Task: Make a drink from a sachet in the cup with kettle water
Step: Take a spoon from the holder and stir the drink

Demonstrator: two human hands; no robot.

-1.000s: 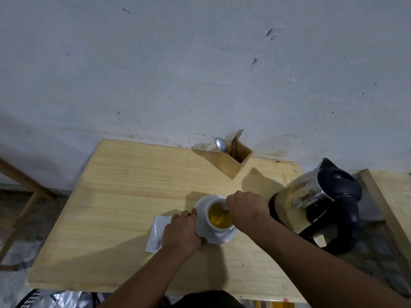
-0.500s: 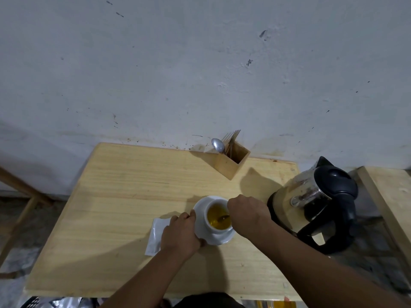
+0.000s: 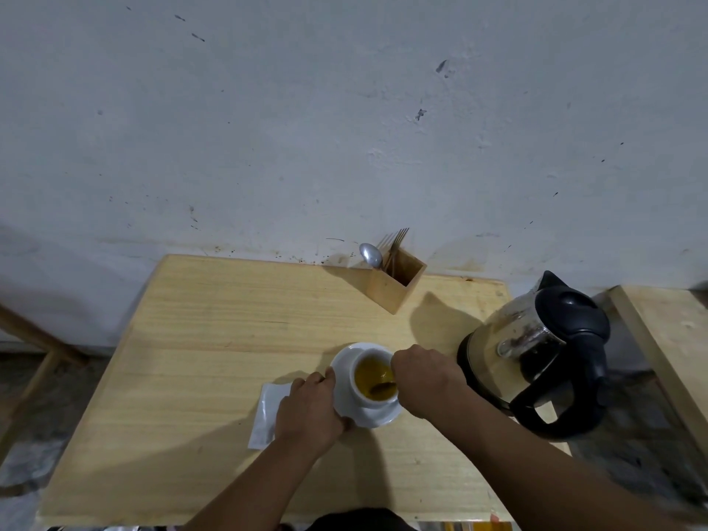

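The white cup (image 3: 373, 381) stands on a white saucer (image 3: 368, 415) near the front middle of the wooden counter (image 3: 214, 339) and holds an amber-yellow liquid. A dark spoon (image 3: 382, 387) dips into the liquid at the cup's right side; its handle disappears under the right hand (image 3: 427, 377), so the grip itself is not visible. The right hand is curled into a loose fist, knuckles up, beside the cup's right rim, its fingers drawn together around the hidden handle. The left hand (image 3: 309, 408) rests palm down against the saucer's left edge, its fingers closed on the rim; their tips are hidden behind the saucer. A flat white sachet (image 3: 267, 412) lies on the counter just left of the saucer, its right part covered by the left hand; whether it is torn cannot be made out. Both forearms enter from the bottom edge of the frame and are cut off there. To the right of the cup, a steel kettle (image 3: 536, 350) with black lid and handle stands at the counter's right edge. At the back, against the wall, a wooden cutlery holder (image 3: 396, 285) carries a second spoon (image 3: 370, 255) and forks (image 3: 394, 239).
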